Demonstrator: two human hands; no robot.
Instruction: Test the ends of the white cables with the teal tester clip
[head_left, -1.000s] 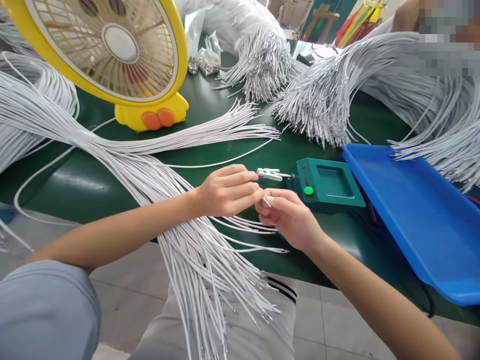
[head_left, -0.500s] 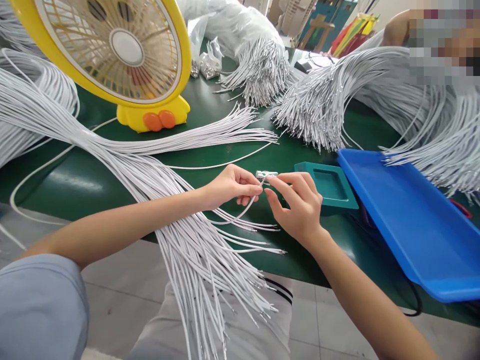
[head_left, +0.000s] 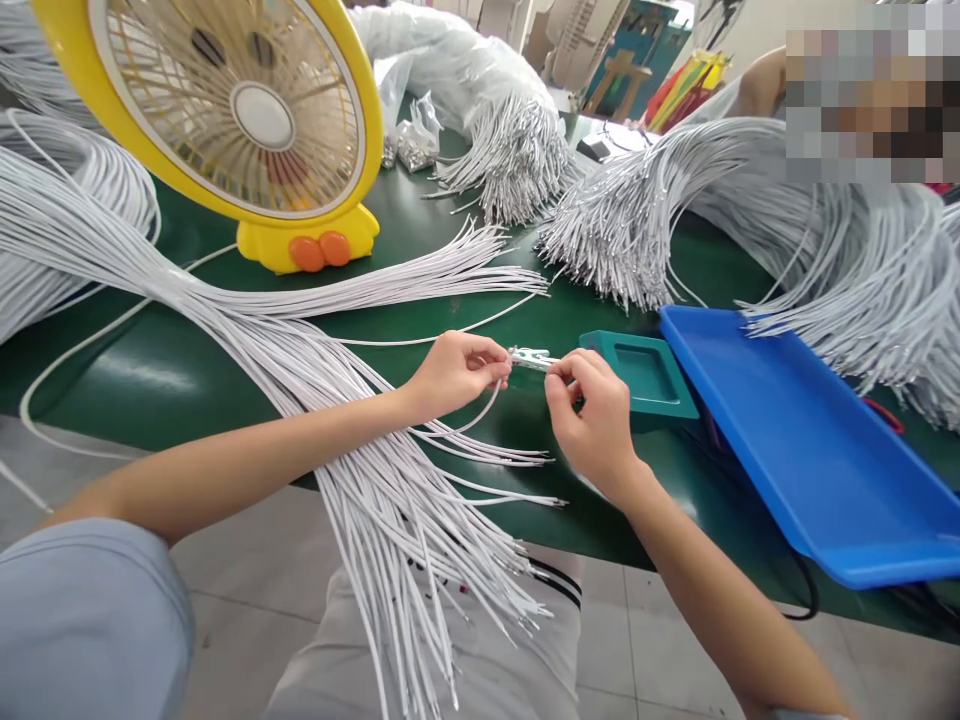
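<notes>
Left hand (head_left: pixel 454 372) pinches one white wire (head_left: pixel 480 415); right hand (head_left: pixel 592 420) closes fingers on the clip (head_left: pixel 529 356) just left of teal box (head_left: pixel 641 372). Best feed the wire tip straight, steady.

The green table (head_left: pixel 172 370) carries white cable bundles (head_left: pixel 247 330) left of the pinching hands. A teal box (head_left: pixel 645 372) sits just right of them, a blue tray (head_left: pixel 810 450) beyond. A yellow fan (head_left: pixel 247 120) stands behind.

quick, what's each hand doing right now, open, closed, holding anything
Left hand: closed, pinching a white cable near its end.
Right hand: closed, fingertips pinched at the small white clip of the green tester box.
</notes>
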